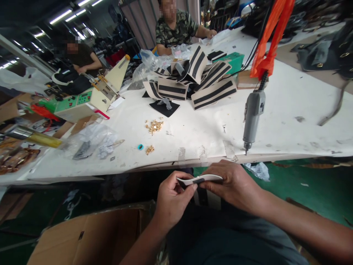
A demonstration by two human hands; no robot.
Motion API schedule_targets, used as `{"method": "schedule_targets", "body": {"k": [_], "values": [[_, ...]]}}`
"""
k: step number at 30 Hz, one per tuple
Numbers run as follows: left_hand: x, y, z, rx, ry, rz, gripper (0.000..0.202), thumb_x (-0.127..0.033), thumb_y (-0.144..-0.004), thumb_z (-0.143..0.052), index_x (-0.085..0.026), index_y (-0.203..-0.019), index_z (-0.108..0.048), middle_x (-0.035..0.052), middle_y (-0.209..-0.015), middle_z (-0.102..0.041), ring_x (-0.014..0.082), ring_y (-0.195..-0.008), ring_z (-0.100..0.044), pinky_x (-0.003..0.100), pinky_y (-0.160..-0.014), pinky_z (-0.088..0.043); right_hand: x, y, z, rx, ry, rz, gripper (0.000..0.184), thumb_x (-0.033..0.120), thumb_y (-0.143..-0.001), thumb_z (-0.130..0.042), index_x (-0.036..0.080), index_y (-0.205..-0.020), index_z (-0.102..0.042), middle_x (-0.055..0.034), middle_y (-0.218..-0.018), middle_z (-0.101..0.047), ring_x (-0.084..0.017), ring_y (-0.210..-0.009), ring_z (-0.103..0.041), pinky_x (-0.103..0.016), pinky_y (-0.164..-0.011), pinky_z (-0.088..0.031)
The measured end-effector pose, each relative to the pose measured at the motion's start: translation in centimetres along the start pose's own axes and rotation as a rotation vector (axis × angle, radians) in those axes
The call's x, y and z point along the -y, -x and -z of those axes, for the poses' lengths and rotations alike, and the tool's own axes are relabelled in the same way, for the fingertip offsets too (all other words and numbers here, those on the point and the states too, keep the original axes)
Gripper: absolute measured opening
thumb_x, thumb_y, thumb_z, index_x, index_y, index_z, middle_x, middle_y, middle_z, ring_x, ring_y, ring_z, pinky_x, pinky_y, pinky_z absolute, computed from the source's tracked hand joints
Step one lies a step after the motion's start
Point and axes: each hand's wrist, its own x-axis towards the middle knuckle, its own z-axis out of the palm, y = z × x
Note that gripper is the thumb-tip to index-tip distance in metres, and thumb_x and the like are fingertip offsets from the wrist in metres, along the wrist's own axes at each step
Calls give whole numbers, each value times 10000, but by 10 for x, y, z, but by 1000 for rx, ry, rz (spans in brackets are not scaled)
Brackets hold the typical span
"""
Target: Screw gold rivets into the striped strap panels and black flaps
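My left hand [173, 197] and my right hand [230, 184] both grip a beige panel with a black stripe [208, 178], one at each end. The panel is seen almost edge-on and bends slightly, just off the table's front edge above my lap. My left thumb presses on its near side. On the table [193, 132] ahead lie two small piles of gold metal fittings [154, 126], with a small blue round container [140, 147] by the nearer one. A grey electric screwdriver [253, 116] hangs tip down to the right, near the table edge.
Several beige-and-black striped panels [213, 96] are heaped at mid-table. A green-and-cream machine [88, 99], a clear plastic bag [93, 141] and a spray can [33, 136] are at the left. An open cardboard box [91, 239] stands below. Two people sit across.
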Motion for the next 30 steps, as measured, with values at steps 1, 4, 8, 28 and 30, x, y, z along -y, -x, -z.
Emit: {"method": "schedule_targets", "body": {"k": [1, 4, 8, 28, 30], "values": [[3, -6, -3, 9, 28, 36, 159, -284, -813, -817, -178, -893, -728, -6, -753, -704, 118, -603, -594, 210, -541, -459, -4, -2, 0, 8, -21, -69, 103, 285, -987, -730, 237, -910, -778, -1, -815, -745, -184, -747, -695, -294, -694, -469], [9, -28, -10, 62, 141, 134, 200, -289, -773, -822, -176, -878, -694, -25, -700, -658, 121, -583, -574, 206, -516, -447, -14, -14, 5, 69, -15, -265, 212, 342, -961, -696, 200, -806, -725, 3, -714, -679, -174, -656, -625, -271, -580, -416], [11, -65, -17, 109, 235, 310, 226, -240, -732, -792, -177, -913, -673, -37, -682, -648, 104, -515, -551, 192, -449, -402, -29, -45, 20, 199, 21, -445, 254, 376, -933, -664, 180, -774, -685, 14, -643, -633, -150, -602, -564, -253, -541, -386], [18, -136, -16, 121, -317, 241, 358, -162, -704, -828, -160, -1046, -725, 60, -918, -757, 265, -859, -732, 377, -800, -577, -73, -129, 8, 561, 232, -675, 212, 326, -1023, -658, 132, -953, -712, -45, -899, -731, -180, -747, -705, -279, -641, -579], [17, -133, -13, 69, -422, 123, 482, -192, -709, -843, -186, -1177, -725, 106, -1167, -746, 328, -1086, -706, 451, -951, -568, -73, -133, 9, 598, 280, -643, 260, 386, -1046, -682, 136, -1114, -704, -56, -1048, -724, -188, -864, -712, -335, -758, -622]]}}
